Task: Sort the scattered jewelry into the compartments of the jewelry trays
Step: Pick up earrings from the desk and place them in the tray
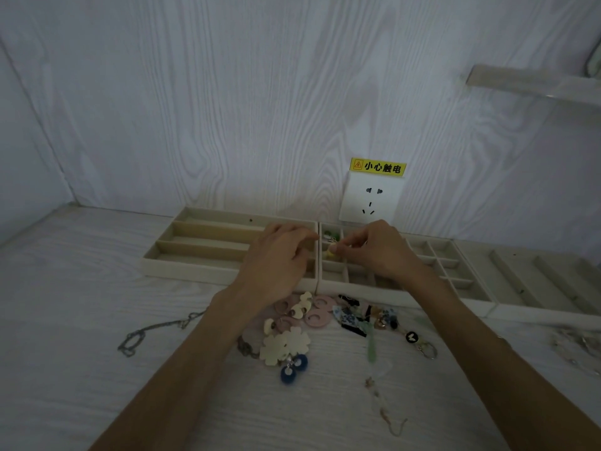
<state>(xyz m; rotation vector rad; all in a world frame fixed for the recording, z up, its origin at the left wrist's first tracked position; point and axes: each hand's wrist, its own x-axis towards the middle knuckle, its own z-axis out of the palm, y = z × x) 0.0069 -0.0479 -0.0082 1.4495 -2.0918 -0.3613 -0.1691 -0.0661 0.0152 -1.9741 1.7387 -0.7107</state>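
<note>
Two bare forearms reach up from the bottom edge across the pale wood-grain table point(81, 320). Close to the camera lies a thin, knotted brownish string piece point(385, 406). Past it sits the pile of loose jewelry: two fuzzy round blue earrings point(292, 369), one big cream flower-shaped piece point(284, 346), two pink round flat earrings point(320, 312), some small cream cut-out pieces point(300, 305), a heap of black, blue and white bits point(354, 315), one long pale green drop point(371, 345) and one black round charm with a metal ring point(412, 336). One silver chain point(143, 335) lies alone to the left. More shiny things at the far right are too blurry to tell.

Three beige felt trays stand in a row by the wall. The left tray point(201, 242) has four long slots. The middle tray point(435, 255) has many small square slots. The right tray point(533, 281) has long slanted slots.

The left hand point(279, 255) hangs over the right end of the left tray, fingers loosely curled, holding nothing I can see. The right hand point(374, 247) is over the middle tray, fingertips pinching a small yellow earring with a thin hook point(331, 250) above the slots at that tray's left end. Some green bits point(333, 236) sit in the back corner slot.

One white wall socket point(370, 200) with a yellow warning sticker point(378, 167) is behind the trays.
</note>
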